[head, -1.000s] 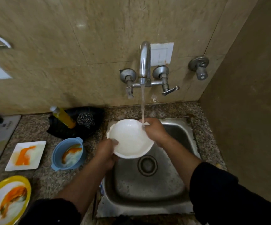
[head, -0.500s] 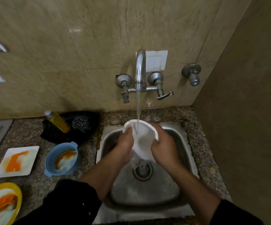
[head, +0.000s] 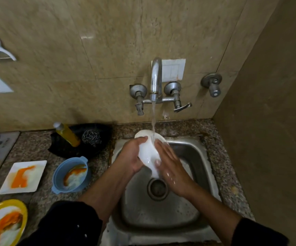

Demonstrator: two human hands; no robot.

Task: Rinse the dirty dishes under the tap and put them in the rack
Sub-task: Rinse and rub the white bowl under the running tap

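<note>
A: hands?
B: left hand point(head: 132, 157) wrapped around the left side of the white round ceramic bowl point(head: 148, 153), fingers curled onto its outer wall, thumb at the rim. Firm grip.
A: right?
B: right hand point(head: 170, 166) flat, fingers straight and held together, palm pressed on the bowl's right side. Not gripping, just laid against it.
A: bowl position?
B: tipped on edge, rim pointing away toward the wall, held over the steel sink point(head: 197, 157), above the round drain point(head: 157, 188). Stream from the chrome wall tap point(head: 156, 79) lands on it right between the hands.
A: rest of the dishes?
B: on the speckled granite counter point(head: 35, 148) left of the sink: blue round bowl with handles point(head: 71, 174), orange smear inside; white square plate point(head: 23, 176), orange smear; yellow-rimmed round plate point(head: 3, 222) at bottom left, also dirty. All apart from each other.
A: behind them?
B: yellow soap bottle point(head: 67, 134) and steel scrubber point(head: 91, 138) in a black tray point(head: 62, 150) by the wall.
</note>
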